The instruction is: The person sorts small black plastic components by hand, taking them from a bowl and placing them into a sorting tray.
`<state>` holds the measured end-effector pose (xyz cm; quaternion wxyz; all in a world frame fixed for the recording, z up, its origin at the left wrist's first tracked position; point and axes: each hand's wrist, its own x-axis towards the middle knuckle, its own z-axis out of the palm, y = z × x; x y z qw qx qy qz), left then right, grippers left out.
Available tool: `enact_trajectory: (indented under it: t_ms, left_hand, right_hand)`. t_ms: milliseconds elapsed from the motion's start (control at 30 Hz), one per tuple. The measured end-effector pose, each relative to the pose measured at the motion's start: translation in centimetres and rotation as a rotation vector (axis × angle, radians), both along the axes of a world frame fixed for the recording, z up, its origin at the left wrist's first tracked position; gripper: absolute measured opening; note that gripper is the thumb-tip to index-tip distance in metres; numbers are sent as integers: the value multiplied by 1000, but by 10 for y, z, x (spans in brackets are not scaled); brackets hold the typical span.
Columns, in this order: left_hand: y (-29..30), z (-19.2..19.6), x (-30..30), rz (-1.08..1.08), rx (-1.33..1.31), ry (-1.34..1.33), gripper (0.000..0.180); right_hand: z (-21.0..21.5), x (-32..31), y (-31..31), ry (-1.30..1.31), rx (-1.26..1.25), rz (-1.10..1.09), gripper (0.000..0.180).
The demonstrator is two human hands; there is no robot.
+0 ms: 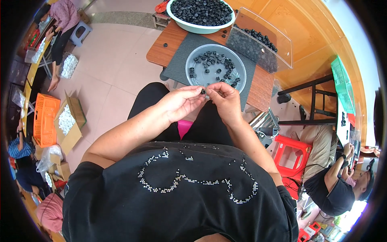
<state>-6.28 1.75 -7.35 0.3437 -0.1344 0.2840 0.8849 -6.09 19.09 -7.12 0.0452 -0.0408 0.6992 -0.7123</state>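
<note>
Between the thumb and fingers of my left hand point(185, 104) is a small round black plastic part point(203, 91). My right hand point(226, 101) is pinched right beside it, fingertips nearly touching those of the left. Something small and pale shows at the right fingertips, too tiny to make out. Both hands are over my lap, at the near edge of a grey basin point(188, 60). Inside the basin lie many loose black parts point(213, 59) of the same kind, with thin clear pieces point(235, 76) among them.
Behind the basin, a pale green tub point(193, 28) heaped with black parts stands on the brown table point(159, 50). A clear plastic bin point(282, 40) holds more. A red stool point(292, 155) and a seated co-worker point(332, 187) are at right; cartons point(78, 107) and an orange crate point(46, 121) at left.
</note>
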Motion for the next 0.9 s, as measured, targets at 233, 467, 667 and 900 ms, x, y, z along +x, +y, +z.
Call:
enact_trajectory:
  t_ms: [233, 467, 667, 900]
  left_hand:
    - [-2, -1, 1, -14, 36, 18, 14]
    - [-2, -4, 4, -12, -57, 110, 15]
    - [-3, -2, 5, -19, -33, 78, 17]
    - [-1, -11, 8, -1, -48, 70, 19]
  right_hand:
    - [9, 4, -1, 127, 221, -4, 1]
    - [21, 12, -7, 390, 517, -14, 4]
    - [2, 5, -2, 197, 113, 97, 9]
    - [-16, 5, -6, 239, 95, 63, 9]
